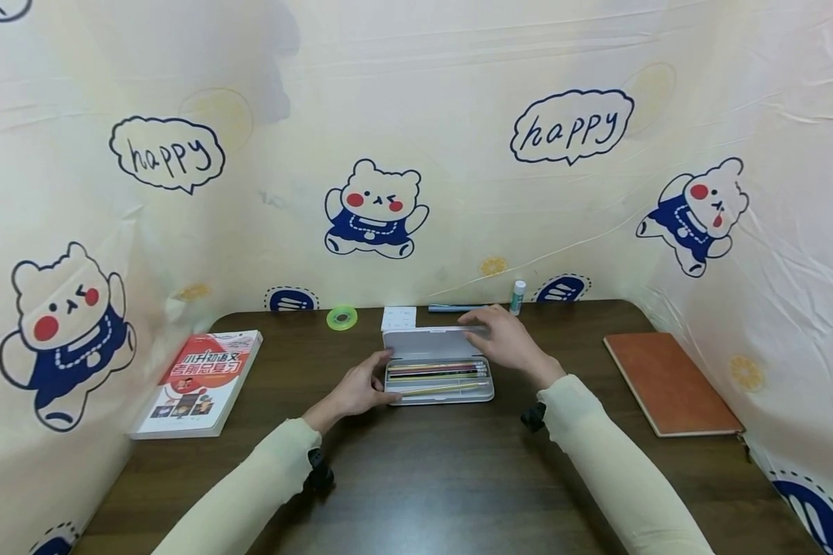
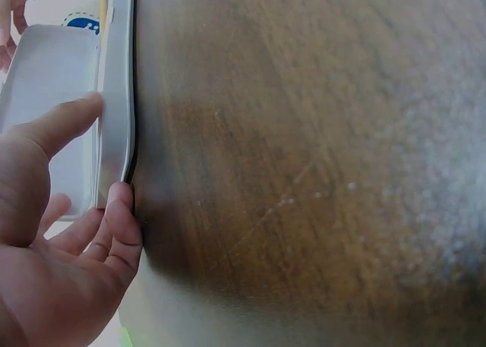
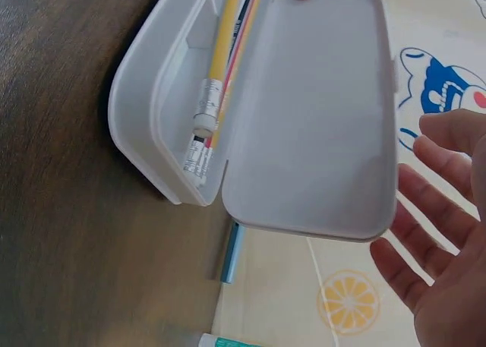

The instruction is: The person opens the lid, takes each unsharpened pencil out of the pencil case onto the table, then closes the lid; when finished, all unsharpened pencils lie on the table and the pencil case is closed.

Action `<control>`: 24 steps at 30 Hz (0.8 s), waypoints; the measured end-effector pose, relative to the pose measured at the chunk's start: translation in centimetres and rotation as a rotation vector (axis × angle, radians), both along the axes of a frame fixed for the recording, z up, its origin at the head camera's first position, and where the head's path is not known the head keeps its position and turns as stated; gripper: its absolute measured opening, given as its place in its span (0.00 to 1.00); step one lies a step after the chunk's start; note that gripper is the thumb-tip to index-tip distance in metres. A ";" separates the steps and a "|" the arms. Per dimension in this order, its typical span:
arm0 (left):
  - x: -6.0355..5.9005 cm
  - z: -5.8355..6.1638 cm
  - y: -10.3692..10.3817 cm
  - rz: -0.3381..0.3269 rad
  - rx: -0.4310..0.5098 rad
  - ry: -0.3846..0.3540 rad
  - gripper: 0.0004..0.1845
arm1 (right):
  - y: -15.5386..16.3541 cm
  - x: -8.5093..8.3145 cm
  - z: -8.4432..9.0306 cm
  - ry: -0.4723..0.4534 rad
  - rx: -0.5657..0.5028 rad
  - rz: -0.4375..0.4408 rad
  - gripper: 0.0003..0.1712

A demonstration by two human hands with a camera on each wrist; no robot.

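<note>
A pale grey pencil case (image 1: 451,399) lies on the table with its lid (image 1: 423,344) raised at the back. Several pencils (image 1: 433,372) lie inside, and a yellow pencil (image 3: 222,51) with an eraser end rests nearer the front. My left hand (image 1: 354,391) holds the case's left end. In the left wrist view, the thumb (image 2: 72,119) lies at the rim and fingers curl round the corner. My right hand (image 1: 507,339) is at the lid's right side, its fingers spread apart and fingertips close to the lid edge in the right wrist view.
Behind the case are green tape (image 1: 342,317), a white paper pad (image 1: 399,317), a blue pen-like stick (image 1: 456,308) and a glue stick (image 1: 517,297). A book (image 1: 197,385) lies left and a brown notebook (image 1: 669,384) right. A printed cloth (image 1: 458,77) hangs behind the table.
</note>
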State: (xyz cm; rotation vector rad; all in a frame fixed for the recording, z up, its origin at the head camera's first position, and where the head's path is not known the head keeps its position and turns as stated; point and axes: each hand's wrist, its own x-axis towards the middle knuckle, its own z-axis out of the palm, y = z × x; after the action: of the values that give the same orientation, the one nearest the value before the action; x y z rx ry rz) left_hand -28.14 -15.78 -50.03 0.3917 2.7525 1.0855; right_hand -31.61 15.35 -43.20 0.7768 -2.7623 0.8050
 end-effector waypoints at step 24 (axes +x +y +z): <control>-0.4 -0.1 0.0 -0.003 0.008 -0.032 0.52 | 2.1 0.7 -3.4 -0.305 0.196 0.262 0.06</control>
State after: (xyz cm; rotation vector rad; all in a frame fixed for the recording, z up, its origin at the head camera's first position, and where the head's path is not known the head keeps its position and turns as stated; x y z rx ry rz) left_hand -28.49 -15.74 -50.16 0.3768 2.7199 1.0927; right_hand -30.89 17.44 -46.58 1.1609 -3.0875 0.7593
